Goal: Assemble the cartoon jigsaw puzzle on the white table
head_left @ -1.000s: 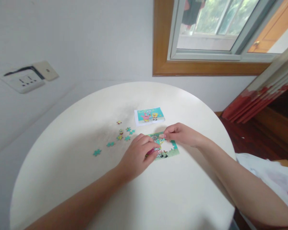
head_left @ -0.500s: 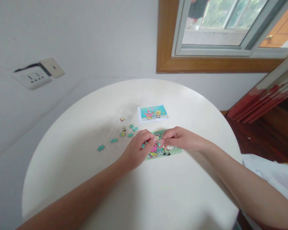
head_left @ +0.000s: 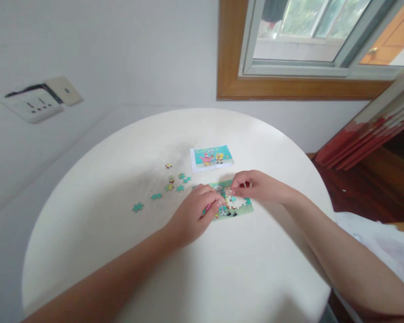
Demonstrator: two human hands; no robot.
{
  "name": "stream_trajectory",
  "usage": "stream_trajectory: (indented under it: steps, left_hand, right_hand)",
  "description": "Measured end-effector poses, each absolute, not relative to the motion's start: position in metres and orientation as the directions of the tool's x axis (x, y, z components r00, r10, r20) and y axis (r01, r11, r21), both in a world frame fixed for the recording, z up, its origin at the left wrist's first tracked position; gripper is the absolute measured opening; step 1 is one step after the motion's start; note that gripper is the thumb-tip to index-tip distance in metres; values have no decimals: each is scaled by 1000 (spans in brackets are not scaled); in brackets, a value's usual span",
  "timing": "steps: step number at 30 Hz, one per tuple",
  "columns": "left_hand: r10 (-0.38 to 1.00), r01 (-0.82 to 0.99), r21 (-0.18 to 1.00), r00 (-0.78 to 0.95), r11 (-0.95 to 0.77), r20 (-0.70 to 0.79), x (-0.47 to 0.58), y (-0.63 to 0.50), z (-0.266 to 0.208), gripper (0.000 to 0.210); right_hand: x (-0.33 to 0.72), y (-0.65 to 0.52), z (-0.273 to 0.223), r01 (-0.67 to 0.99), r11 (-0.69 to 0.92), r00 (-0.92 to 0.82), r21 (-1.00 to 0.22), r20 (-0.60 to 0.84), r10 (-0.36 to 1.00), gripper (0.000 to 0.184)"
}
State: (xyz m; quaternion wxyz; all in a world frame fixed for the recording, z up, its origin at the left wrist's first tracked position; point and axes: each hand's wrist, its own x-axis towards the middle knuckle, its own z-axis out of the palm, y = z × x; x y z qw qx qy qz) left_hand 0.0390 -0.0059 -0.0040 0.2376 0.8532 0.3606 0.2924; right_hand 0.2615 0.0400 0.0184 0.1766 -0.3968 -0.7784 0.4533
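Observation:
A partly assembled cartoon jigsaw puzzle (head_left: 243,209) lies on the white round table, with a white gap in its right half. My left hand (head_left: 193,215) covers the puzzle's left part, thumb and fingers drawn together over its middle. Whether anything is between them is hidden. My right hand (head_left: 257,188) reaches in from the right, thumb and forefinger pinched on a small teal puzzle piece (head_left: 234,198) at the gap's upper left. Loose puzzle pieces (head_left: 180,188), several of them teal or yellow, are scattered left of the puzzle.
Behind the puzzle lies a reference picture card (head_left: 212,157) with the cartoon characters. The round table (head_left: 121,251) stands against a wall with a socket (head_left: 33,105). A wood-framed window (head_left: 299,85) and a red-and-white curtain (head_left: 353,139) are beyond it on the right.
My hands have moved apart: the right one shifted rightward with the small piece, uncovering more of the white gap. My left hand settled lower over the puzzle. The view has shifted slightly.

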Motion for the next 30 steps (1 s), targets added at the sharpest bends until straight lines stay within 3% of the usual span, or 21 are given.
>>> stream_trajectory:
  steps: [5,10,15,30]
  left_hand:
    - [586,495,323,741,-807,328,38,-12,-9,27]
    - [543,509,191,774,-839,324,40,-16,-9,26]
    - [541,521,152,783,-840,307,41,-16,-5,24]
    - [542,512,178,785,-840,300,42,-17,-5,26]
  right_hand:
    - [272,43,19,616,363,-614,-699,-138,777,26]
    - [267,41,17,639,419,-641,-646,-146,753,25]
    - [265,42,15,669,429,-629,-607,-155,762,21]
    - [263,40,20,705,515,-636,-488,-113,763,16]
